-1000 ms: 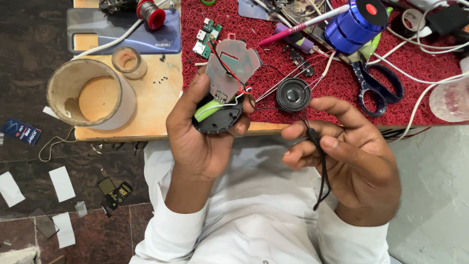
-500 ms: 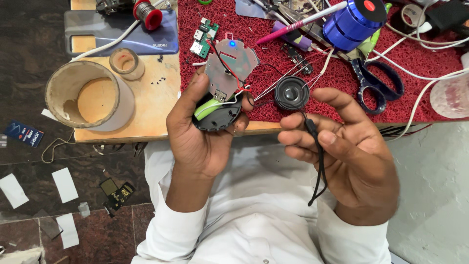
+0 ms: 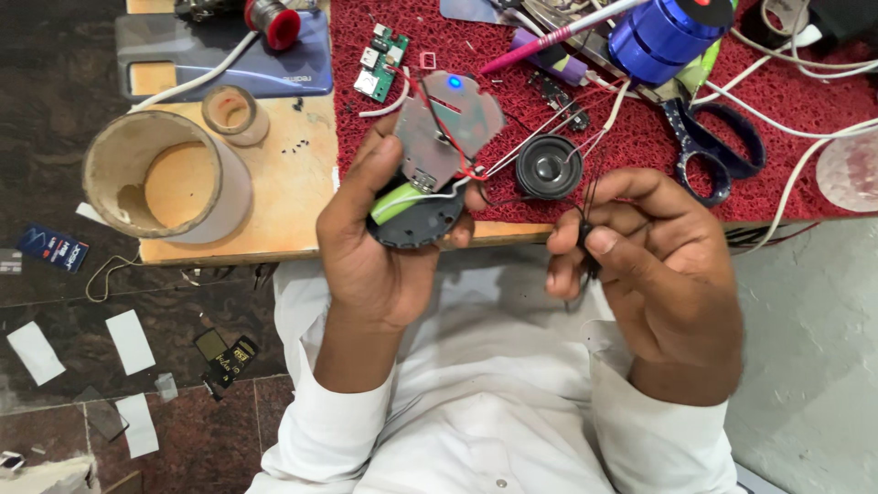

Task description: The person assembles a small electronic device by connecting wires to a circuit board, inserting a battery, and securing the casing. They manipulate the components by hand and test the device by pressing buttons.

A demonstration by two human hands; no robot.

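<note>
Between the thumb and forefinger of the right hand (image 3: 658,265), a thin black wire (image 3: 585,236) was pinched, the fingers (image 3: 605,241) closed tight on it just below the table edge. The wire's upper strands ran up toward a small round speaker (image 3: 547,167) lying on the red mat (image 3: 640,174).

The left hand (image 3: 375,252) was curled around a round black shell (image 3: 416,224), fingers closed on it from behind, thumb at its right rim. A green battery (image 3: 398,201) lay in the shell, and a grey circuit board (image 3: 448,123) with a blue light lit stood tilted up out of it, joined by red and white leads.

By the look of it, the work in hand was wiring the opened gadget, at the point of handling the speaker lead. Any further move called for a light grip, since the leads were thin and short.

Farther out on the table (image 3: 274,215), a wide cardboard ring (image 3: 165,178) stood open and held nothing; the wood showed through it. A smaller ring (image 3: 233,112) beside it was likewise bare inside. A blue can (image 3: 668,32) lay at the mat's far edge, contents hidden, with scissors (image 3: 713,146) near it.
</note>
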